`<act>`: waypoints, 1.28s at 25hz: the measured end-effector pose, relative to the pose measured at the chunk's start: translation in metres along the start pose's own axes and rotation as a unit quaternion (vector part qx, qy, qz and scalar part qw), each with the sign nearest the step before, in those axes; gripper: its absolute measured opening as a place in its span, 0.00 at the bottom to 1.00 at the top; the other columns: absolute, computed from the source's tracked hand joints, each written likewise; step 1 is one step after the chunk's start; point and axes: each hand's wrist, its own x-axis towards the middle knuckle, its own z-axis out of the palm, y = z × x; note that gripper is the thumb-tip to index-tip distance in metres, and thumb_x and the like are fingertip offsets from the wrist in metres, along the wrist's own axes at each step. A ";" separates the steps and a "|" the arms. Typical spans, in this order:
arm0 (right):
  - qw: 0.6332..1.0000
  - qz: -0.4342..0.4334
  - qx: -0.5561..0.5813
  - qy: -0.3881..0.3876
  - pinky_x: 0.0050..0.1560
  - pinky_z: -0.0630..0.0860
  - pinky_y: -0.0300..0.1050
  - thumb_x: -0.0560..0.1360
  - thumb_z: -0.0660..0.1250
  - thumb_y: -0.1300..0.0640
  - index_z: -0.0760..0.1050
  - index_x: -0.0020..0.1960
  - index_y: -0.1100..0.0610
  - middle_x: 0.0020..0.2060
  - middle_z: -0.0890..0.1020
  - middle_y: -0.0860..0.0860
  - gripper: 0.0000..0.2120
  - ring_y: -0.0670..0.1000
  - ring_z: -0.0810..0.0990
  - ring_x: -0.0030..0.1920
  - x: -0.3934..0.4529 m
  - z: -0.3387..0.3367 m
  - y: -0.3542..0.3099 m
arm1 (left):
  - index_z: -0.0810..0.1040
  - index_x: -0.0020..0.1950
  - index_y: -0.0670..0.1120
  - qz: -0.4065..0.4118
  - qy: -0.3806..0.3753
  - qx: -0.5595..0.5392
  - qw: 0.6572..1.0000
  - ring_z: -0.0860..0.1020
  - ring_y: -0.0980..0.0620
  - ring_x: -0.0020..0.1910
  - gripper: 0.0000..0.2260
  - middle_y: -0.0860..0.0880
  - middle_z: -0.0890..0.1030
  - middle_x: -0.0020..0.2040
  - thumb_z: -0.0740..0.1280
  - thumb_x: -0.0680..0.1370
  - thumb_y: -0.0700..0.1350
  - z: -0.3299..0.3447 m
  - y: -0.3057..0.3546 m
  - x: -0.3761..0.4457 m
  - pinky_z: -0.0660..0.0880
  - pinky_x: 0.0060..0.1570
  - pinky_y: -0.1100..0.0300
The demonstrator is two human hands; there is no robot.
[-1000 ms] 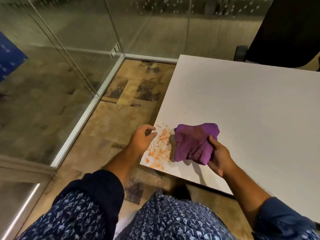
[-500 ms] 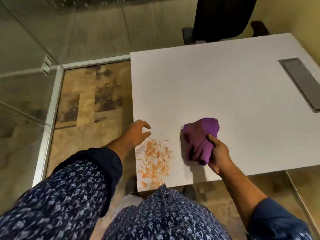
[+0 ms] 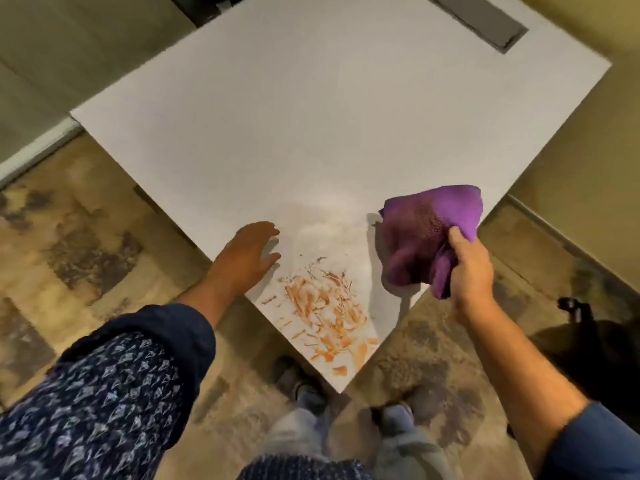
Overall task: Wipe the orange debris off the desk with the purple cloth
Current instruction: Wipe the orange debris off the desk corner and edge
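Note:
Orange debris (image 3: 327, 317) lies scattered on the near corner of the white desk (image 3: 311, 126). My right hand (image 3: 469, 268) grips a bunched purple cloth (image 3: 426, 233), held a little above the desk's right edge, to the right of the debris; its shadow falls on the desk. My left hand (image 3: 249, 252) rests flat at the desk's left edge with fingers spread, just left of and beyond the debris, holding nothing.
A grey cable hatch (image 3: 481, 20) is set into the desk's far right corner. A black chair base (image 3: 588, 327) stands on the floor at the right. My shoes (image 3: 346, 400) are below the desk corner. Patterned floor surrounds the desk.
The view has swung so the desk corner now points at me. My right hand has lifted the cloth off the desk and away to the right. My left hand has flattened at the edge.

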 end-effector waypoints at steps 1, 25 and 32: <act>0.995 -0.083 -0.049 -0.001 0.43 0.72 0.47 0.81 0.63 0.44 0.78 0.50 0.50 0.35 0.82 0.49 0.11 0.54 0.78 0.39 0.000 -0.001 0.006 | 0.65 0.84 0.45 0.000 0.020 0.012 1.000 0.63 0.43 0.83 0.30 0.45 0.65 0.84 0.68 0.84 0.53 0.001 -0.012 0.007 0.60 0.82 0.49; 0.851 -0.092 -0.492 -0.158 0.83 0.31 0.61 0.84 0.44 0.37 0.47 0.86 0.37 0.86 0.41 0.39 0.30 0.47 0.36 0.86 -0.076 0.081 0.173 | 0.68 0.82 0.43 0.293 0.086 0.181 0.935 0.64 0.37 0.83 0.27 0.42 0.67 0.83 0.57 0.85 0.53 0.035 -0.096 0.043 0.59 0.81 0.36; 0.831 -0.116 -0.529 -0.124 0.83 0.33 0.60 0.84 0.44 0.37 0.43 0.86 0.38 0.86 0.38 0.39 0.32 0.47 0.35 0.85 -0.156 0.114 0.203 | 0.68 0.82 0.45 0.309 0.106 0.175 0.929 0.64 0.38 0.83 0.26 0.43 0.68 0.83 0.58 0.85 0.52 0.037 -0.104 0.044 0.59 0.81 0.36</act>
